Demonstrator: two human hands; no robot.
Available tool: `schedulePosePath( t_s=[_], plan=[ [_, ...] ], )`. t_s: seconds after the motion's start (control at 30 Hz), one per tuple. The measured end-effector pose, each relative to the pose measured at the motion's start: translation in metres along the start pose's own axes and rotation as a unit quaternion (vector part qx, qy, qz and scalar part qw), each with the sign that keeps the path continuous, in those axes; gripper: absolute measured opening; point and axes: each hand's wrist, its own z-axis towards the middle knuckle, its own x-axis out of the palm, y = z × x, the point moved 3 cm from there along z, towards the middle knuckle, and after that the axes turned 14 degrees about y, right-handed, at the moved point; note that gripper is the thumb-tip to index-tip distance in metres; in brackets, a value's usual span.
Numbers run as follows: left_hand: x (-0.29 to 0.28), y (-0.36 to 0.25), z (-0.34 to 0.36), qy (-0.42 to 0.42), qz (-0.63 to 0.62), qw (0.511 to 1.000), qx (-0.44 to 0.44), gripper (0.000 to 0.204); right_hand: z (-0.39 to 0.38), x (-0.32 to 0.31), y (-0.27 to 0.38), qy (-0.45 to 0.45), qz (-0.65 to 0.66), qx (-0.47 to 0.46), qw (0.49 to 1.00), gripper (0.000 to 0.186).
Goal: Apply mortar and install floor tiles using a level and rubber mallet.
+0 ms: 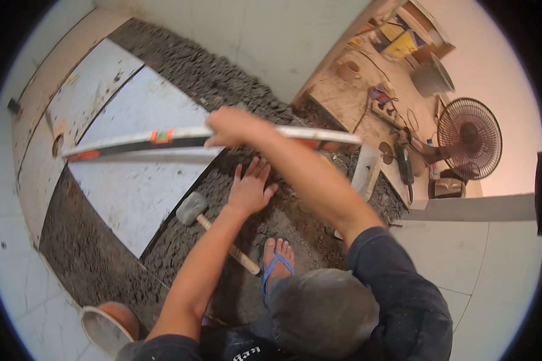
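My right hand (232, 126) is closed around the middle of a long spirit level (126, 141), reaching across in front of me. The level's left part passes over a large white floor tile (144, 198); its right end reaches toward the doorway side. Just below it, my left hand (250, 191) has its fingers spread, palm down at the rough grey mortar (183, 253) beside the tile's edge; I cannot tell how firmly it touches. A rubber mallet (191, 208) with a wooden handle lies on the mortar, left of my foot in a blue flip-flop (277, 263).
More pale tiles (96, 78) lie at the far left. A bucket (105, 330) stands at the lower left. Toward the right are a standing fan (470, 138), a corded power tool (405, 162), a power strip (382, 111) and a grey bucket (432, 77). A wall (247, 42) bounds the far side.
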Motion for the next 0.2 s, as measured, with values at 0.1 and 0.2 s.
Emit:
schedulePosePath(
  t_s=[0.1, 0.2],
  plan=[
    [0.019, -0.017, -0.012, 0.003, 0.038, 0.999, 0.011, 0.066, -0.007, 0.042, 0.012, -0.037, 0.017, 0.009, 0.999, 0.041],
    [0.032, -0.02, -0.021, 0.087, 0.075, 0.993, 0.027, 0.082, -0.011, 0.068, 0.01, -0.013, 0.027, 0.019, 0.999, 0.044]
  ],
)
